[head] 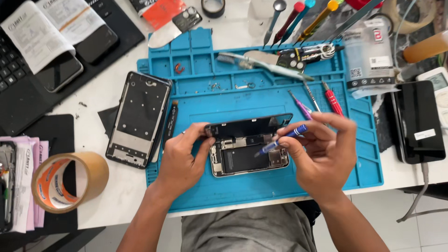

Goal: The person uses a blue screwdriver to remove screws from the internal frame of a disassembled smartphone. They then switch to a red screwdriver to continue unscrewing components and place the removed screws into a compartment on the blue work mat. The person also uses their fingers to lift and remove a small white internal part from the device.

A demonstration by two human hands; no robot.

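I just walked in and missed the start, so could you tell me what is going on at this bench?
A person is working on an opened phone on a blue mat. The left hand props up the hinged screen, while the right hand holds a blue screwdriver, tip down inside the phone. A bare phone frame lies alongside.

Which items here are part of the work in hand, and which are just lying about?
In use: opened phone, lifted screen, blue screwdriver, left hand, right hand, blue mat.
Lying about: tape roll, bare phone frame, red screwdriver, toothbrush.
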